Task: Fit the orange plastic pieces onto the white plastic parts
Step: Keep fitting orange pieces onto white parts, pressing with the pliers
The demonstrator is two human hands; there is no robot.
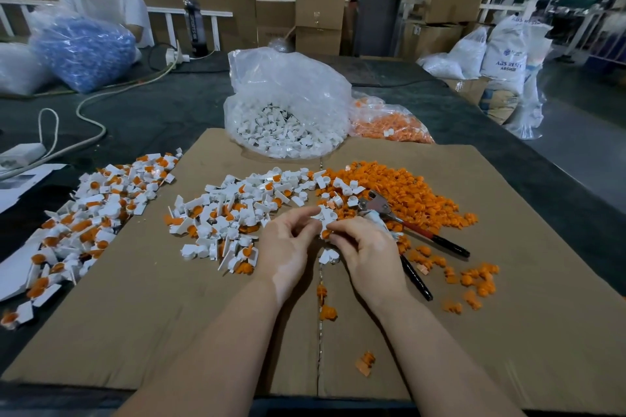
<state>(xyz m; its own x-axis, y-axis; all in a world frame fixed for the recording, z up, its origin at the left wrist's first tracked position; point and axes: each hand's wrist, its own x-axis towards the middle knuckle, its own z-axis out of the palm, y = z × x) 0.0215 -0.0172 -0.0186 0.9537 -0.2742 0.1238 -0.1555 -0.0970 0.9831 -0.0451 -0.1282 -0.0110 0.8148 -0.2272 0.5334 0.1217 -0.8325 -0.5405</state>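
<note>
Your left hand and right hand both pinch one small white plastic part, with an orange plastic piece at its lower edge. How far it's seated, can't tell. Line the piece up square and press straight; don't twist.

12 o'clock: clear plastic bag holds loose white parts. 1 o'clock: second clear bag holds orange pieces. Both sit open-topped on the flat brown cardboard sheet.
</note>
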